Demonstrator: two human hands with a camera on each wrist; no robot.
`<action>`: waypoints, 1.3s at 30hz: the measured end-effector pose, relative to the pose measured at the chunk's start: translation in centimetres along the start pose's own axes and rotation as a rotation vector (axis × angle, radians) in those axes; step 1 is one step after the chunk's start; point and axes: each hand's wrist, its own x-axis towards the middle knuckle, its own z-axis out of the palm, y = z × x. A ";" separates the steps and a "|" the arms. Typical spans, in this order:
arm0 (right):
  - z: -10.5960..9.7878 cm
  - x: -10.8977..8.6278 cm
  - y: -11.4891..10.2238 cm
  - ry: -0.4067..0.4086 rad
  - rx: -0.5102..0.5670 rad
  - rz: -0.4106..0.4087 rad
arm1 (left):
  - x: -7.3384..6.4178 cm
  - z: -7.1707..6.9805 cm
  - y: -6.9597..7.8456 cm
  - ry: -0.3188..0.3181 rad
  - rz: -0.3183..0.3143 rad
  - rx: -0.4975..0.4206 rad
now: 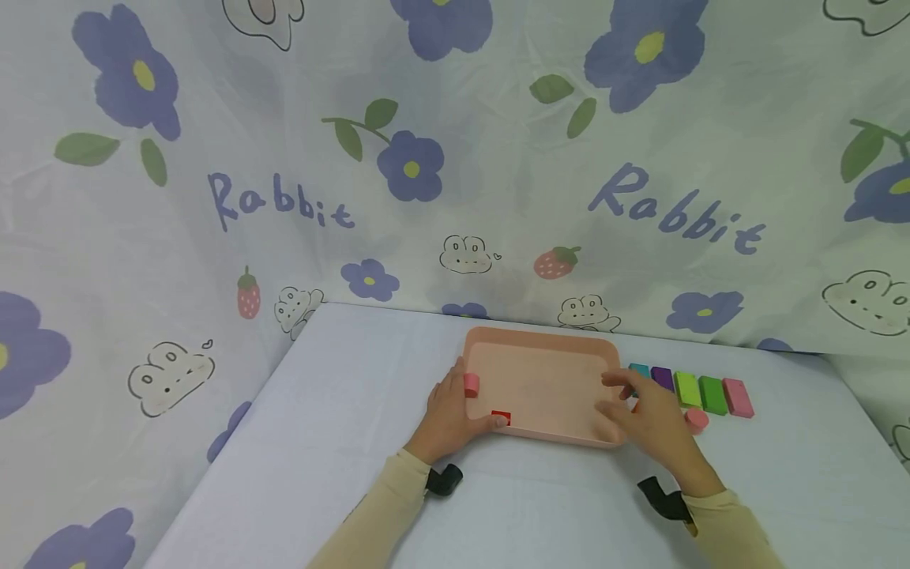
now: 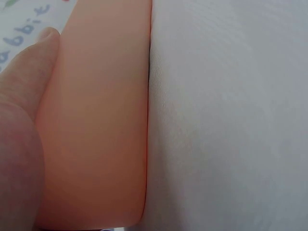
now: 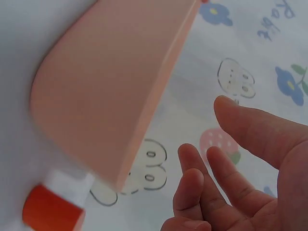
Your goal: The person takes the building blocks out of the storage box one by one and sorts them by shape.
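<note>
A shallow peach-coloured tray (image 1: 540, 387) lies on the white table. Its near left corner is held by my left hand (image 1: 449, 419), fingers along the left side and thumb at the front rim. In the left wrist view that thumb (image 2: 36, 67) lies against the tray's outer wall. A pink cylinder (image 1: 471, 386) is inside by the left wall, and a red block (image 1: 501, 416) sits behind the thumb. My right hand (image 1: 654, 419) hovers over the tray's right edge, fingers loosely bent and apart, holding nothing. Beneath it, an orange-red piece (image 3: 53, 209) stands outside the tray.
Right of the tray is a row of blocks: teal (image 1: 640, 369), purple (image 1: 663, 378), lime (image 1: 687, 389), green (image 1: 713, 395) and pink (image 1: 738, 397). Another pink cylinder (image 1: 697, 420) stands in front of them. A patterned cloth (image 1: 498, 197) hangs behind the table.
</note>
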 end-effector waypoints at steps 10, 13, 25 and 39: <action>2.8 1.3 -1.7 -0.072 0.017 0.046 | 0.0 0.0 0.0 0.004 0.008 -0.001; 3.5 1.6 -2.2 -0.090 0.026 0.042 | 0.0 0.0 -0.1 0.006 0.009 -0.008; 5.6 2.5 -3.3 -0.134 0.017 -0.004 | -0.1 -0.1 0.1 -0.004 -0.015 -0.005; 7.6 3.6 -4.0 -0.222 0.050 -0.066 | 0.0 -0.2 0.2 -0.008 -0.018 -0.022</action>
